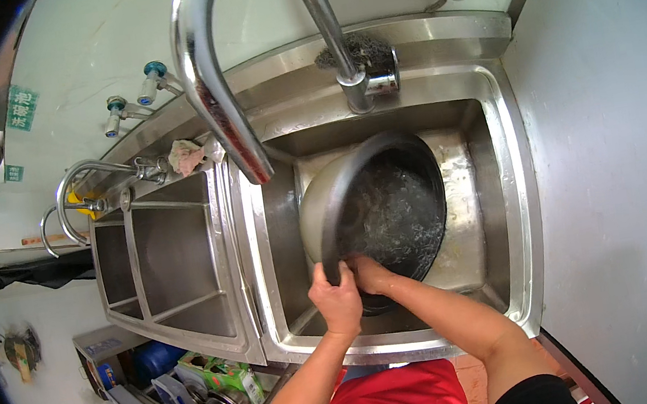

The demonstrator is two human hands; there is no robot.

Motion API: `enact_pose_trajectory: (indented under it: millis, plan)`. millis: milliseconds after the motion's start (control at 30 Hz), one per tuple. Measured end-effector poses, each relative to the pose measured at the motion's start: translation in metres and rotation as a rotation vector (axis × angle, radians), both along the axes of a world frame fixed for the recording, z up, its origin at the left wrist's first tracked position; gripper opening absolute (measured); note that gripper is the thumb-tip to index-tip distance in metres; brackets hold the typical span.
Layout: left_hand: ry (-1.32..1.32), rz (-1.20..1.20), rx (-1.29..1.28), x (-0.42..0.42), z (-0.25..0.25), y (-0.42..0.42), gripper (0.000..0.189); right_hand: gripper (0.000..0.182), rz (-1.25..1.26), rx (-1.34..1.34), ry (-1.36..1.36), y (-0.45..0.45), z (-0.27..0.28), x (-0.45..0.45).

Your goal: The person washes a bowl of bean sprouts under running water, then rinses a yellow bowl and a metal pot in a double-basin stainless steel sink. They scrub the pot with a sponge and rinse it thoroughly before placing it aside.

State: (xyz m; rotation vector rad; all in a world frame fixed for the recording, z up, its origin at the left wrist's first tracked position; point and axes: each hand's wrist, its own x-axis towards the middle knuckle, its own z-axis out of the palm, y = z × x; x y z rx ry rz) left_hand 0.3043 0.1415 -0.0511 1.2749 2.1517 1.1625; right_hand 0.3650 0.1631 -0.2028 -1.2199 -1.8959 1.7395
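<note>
A large round metal basin [322, 196] with a dark inside is tilted in the stainless steel sink [457, 183], with water moving in it. My left hand [337, 299] grips the basin's near left rim, thumb and fingers on either side. My right hand [369, 273] is just inside the rim, beside the left; its fingertips are hidden, so whether it holds anything cannot be told. A curved chrome faucet [221, 92] arches over the sink's left side.
Dark steel-wool scrubbers [365, 53] lie behind the faucet base. A crumpled pinkish cloth [187, 156] rests on the back ledge. More sink compartments [176, 254] stand to the left, above an open drawer [214, 397] with metal bowls. A wall [609, 162] borders the right side.
</note>
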Motion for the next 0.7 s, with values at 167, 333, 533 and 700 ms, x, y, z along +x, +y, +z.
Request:
enact_pose_trajectory:
  millis: [167,333,533,700]
  plan:
    - [-0.166,0.076,-0.071,-0.007,-0.004,-0.002,0.013,0.035,0.121,0.227,-0.525,0.014,-0.042,0.067]
    - [-0.125,0.034,-0.032,-0.010,-0.024,-0.005,0.012,0.029,0.422,0.964,-0.866,0.096,-0.027,0.112]
    - [-0.142,0.058,-0.071,-0.010,-0.034,0.003,0.014,0.022,0.197,1.292,-0.895,0.128,-0.041,0.117]
    - [-0.027,0.000,-0.077,-0.014,-0.049,-0.004,0.017,0.037,0.343,0.623,-1.116,0.062,-0.064,0.083]
